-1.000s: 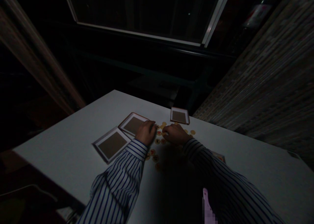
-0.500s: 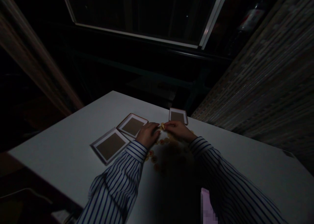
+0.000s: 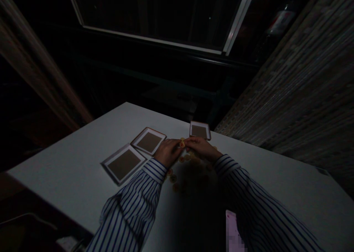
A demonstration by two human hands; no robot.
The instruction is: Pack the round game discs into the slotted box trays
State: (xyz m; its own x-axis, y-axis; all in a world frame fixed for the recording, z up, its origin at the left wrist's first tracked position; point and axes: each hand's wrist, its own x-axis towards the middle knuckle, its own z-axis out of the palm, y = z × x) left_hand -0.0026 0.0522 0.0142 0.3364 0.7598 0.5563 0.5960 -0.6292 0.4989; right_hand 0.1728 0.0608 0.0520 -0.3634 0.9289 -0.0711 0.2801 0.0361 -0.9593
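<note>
The scene is very dim. My left hand [image 3: 166, 152] and my right hand [image 3: 201, 148] meet fingertip to fingertip over a scatter of small yellow round tokens [image 3: 173, 178] on a white table [image 3: 69, 174]. Between the fingertips sits one yellow token [image 3: 182, 144], and both hands pinch at it. More tokens lie under and behind my wrists. Both sleeves are white with blue stripes.
Two flat square frames [image 3: 123, 164] with brown centres lie left of my left hand, a second one [image 3: 149, 141] nearer it. A smaller frame [image 3: 199, 130] lies beyond my right hand. A brick wall [image 3: 298, 97] stands on the right. A pinkish object [image 3: 233, 231] shows near the bottom edge.
My hands have come together from resting apart on the tokens; their fingertips now meet around one token raised slightly off the table.
</note>
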